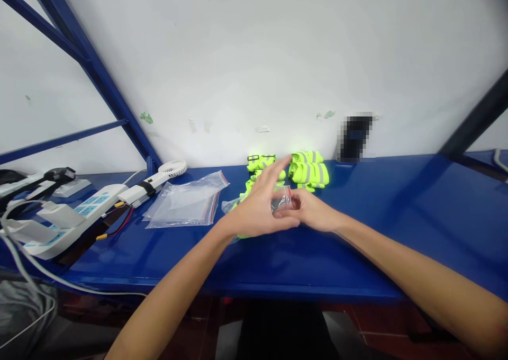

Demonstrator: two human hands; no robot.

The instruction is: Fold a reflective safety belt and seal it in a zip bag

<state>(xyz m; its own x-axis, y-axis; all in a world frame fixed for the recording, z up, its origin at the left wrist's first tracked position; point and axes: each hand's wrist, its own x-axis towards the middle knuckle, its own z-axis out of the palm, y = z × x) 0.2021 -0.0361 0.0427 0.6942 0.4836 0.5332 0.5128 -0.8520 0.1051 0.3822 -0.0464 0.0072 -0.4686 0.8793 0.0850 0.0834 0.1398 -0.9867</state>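
Note:
Near the middle of the blue shelf, a clear plastic bag with a red seal line lies between my two hands. My right hand pinches the bag's edge at its red seal. Over the bag's left part is my left hand, its fingers stretched up and apart from the thumb. Neon yellow material shows below and beside my left hand, partly hidden by it. Behind the hands sit rolled neon yellow bands with grey stripes, one group at the right and another at the left.
Flat clear zip bags lie left of my hands. Farther left are a white handheld fan, a white power strip with plugs, and cables. A blurred dark object leans on the wall. The shelf's front edge is near my forearms.

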